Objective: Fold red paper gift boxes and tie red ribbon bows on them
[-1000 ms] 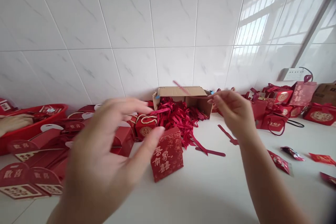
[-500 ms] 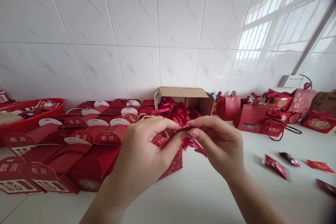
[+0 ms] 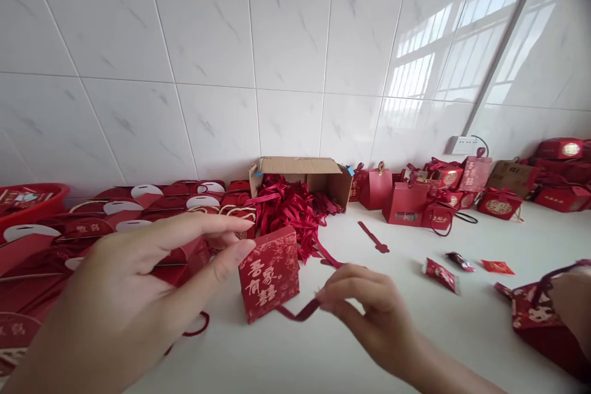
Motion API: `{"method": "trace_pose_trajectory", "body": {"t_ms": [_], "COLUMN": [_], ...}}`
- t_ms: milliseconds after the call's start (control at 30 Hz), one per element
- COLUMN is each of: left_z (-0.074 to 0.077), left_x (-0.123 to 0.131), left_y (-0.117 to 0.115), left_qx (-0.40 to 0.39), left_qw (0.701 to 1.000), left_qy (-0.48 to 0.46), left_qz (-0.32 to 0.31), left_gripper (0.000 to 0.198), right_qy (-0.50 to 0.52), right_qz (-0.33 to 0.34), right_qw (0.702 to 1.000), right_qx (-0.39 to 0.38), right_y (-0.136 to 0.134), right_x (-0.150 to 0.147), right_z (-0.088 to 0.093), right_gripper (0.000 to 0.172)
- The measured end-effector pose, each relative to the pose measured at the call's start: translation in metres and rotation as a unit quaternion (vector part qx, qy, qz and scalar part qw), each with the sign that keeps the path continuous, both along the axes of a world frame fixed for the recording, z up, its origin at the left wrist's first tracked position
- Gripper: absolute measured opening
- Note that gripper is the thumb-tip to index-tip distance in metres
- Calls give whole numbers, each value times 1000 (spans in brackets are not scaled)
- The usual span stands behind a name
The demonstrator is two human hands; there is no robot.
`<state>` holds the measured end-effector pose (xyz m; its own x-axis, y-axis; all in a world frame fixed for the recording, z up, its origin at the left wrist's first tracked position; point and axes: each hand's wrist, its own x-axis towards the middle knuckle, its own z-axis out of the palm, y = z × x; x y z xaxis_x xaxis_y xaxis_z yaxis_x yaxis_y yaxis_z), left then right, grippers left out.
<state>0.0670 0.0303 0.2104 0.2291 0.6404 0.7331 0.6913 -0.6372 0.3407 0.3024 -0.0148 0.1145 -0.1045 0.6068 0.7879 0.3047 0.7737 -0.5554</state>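
Observation:
A small red box (image 3: 270,274) with white characters stands on the white table, slightly tilted. My left hand (image 3: 152,283) is at its left, with thumb and fingers apart near the box's upper left corner; whether the thumb tip touches it is unclear. Right of the box, my right hand (image 3: 364,308) pinches the end of a dark red ribbon (image 3: 300,314), which runs back to the bottom of the box. A cardboard box (image 3: 300,165) behind holds a heap of red ribbons (image 3: 290,209).
Many red gift boxes (image 3: 184,194) fill the left side, beside a red basin (image 3: 50,203). Wrapped sweets (image 3: 441,274) lie at right, with red bags (image 3: 404,203) behind them. Someone's hand (image 3: 572,298) with a red bag is at the right edge.
The view has turned right. My hands, which were together at a small thing, are now apart. My left hand has opened, and my right hand holds the ribbon lower down.

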Motion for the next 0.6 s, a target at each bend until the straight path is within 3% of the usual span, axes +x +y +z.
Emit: {"method": "trace_pose_trajectory", "body": {"t_ms": [100,167,267,367,500,600], "left_z": [-2,-2,-1,-1,-1,-1], "left_x": [6,10,16,22,29,28], "left_y": [1,2,2,2,2,2], "left_qx": [-2,-8,-6,-11,-10,-1], "left_qw": [1000,999,996,991,988,989], "left_qy": [17,27,47,46,21,19], "left_qz": [-19,-34,-78,-129,-151,-149], "left_gripper": [24,24,18,14,16,16], "right_qy": [-16,-18,-10,51,156,181], "right_qz": [37,58,76,128,314,379], "right_qw": [999,998,996,990,930,897], "right_qx": [-8,12,38,2,-106,-137], "right_y": [-5,-4,6,25,50,62], "right_x": [-4,-7,-10,-13,-20,-25], "right_z": [-10,-6,13,38,57,58], "right_gripper": [21,23,24,17,14,13]}}
